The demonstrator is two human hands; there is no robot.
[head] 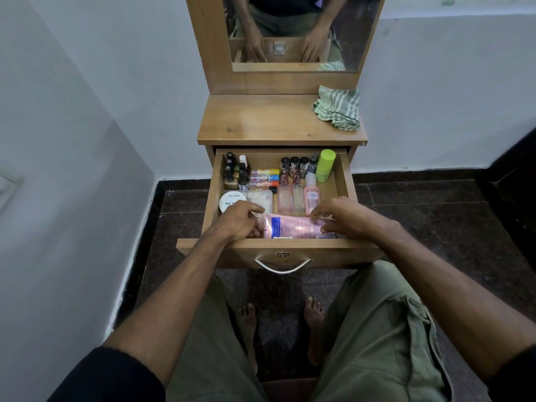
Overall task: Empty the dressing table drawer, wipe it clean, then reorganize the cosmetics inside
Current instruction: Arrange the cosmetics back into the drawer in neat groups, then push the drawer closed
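Observation:
The wooden drawer (278,244) stands pulled out, filled with cosmetics in rows. A pink sachet (293,226) lies flat along the front wall. My left hand (237,221) touches its left end with curled fingers, and my right hand (345,217) pinches its right end. Behind it stand dark nail polish bottles (232,172), coloured lip balm sticks (265,177), small dark-capped bottles (294,163), a lime green bottle (325,165), a pink bottle (311,194), two clear perfume bottles (291,198), a white round tub (232,200) and a clear packet (261,198).
A green striped cloth (338,108) lies crumpled on the right of the dressing table top (261,120). The mirror (298,30) above reflects my arms. White walls close in on the left; dark tiled floor lies below, with my knees and bare feet under the drawer.

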